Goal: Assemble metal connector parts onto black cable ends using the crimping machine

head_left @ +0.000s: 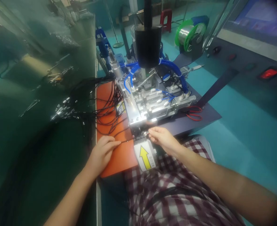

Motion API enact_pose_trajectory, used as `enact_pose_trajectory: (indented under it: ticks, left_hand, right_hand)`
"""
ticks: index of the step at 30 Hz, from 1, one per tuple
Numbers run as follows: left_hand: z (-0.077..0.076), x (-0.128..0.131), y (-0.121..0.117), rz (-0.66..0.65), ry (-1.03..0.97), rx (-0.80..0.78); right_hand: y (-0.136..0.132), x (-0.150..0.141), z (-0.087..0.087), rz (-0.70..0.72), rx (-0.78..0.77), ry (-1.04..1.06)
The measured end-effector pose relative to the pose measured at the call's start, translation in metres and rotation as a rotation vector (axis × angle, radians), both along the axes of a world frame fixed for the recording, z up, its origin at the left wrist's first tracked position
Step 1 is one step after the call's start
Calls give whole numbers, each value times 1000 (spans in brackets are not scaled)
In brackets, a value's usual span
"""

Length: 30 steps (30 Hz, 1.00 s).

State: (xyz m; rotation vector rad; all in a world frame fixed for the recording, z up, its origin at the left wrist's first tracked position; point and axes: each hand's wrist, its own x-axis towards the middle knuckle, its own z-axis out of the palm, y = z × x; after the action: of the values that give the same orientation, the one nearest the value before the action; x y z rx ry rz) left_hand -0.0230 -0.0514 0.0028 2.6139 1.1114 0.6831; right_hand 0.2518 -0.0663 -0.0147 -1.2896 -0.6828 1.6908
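Note:
My left hand (pixel 103 151) rests on the orange mat (pixel 119 153) with its fingers pinched on a thin black cable (pixel 126 141). That cable runs right to a small black fixture (pixel 140 137) at the front of a metal machine (pixel 152 100). My right hand (pixel 162 137) is closed at the fixture, fingertips pinching the cable's end there. Just below the fixture sits a white tab with a yellow arrow (pixel 146 156) pointing toward the machine.
A bundle of loose black cables (pixel 100 100) lies over the mat's left side. Red-handled scissors (pixel 194 113) lie right of the machine. A black cylinder (pixel 148 44) with blue hoses stands above it. A green wire spool (pixel 190 33) sits behind.

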Motion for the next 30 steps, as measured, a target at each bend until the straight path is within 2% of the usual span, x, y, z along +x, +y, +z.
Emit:
enact_pose_trajectory:
  ticks: [4, 9, 12, 15, 21, 30]
  left_hand:
    - [1, 0, 1, 11, -14, -16]
    - [6, 0, 0, 22, -28, -37]
    - [7, 1, 0, 28, -28, -47]
    - [7, 4, 7, 58, -30, -54]
    - [2, 9, 33, 148, -60, -50]
    - [0, 10, 36, 174, -118, -69]
  right_hand:
    - [-27, 19, -7, -57, -23, -34]
    - [-71, 38, -19, -17, -96, -114]
    - [-88, 40, -31, 7, -147, -140]
    - [-99, 38, -37, 49, -181, -153]
    - [-113, 28, -38, 159, -248, -208]
    - [-142, 17, -79, 321, -257, -223]
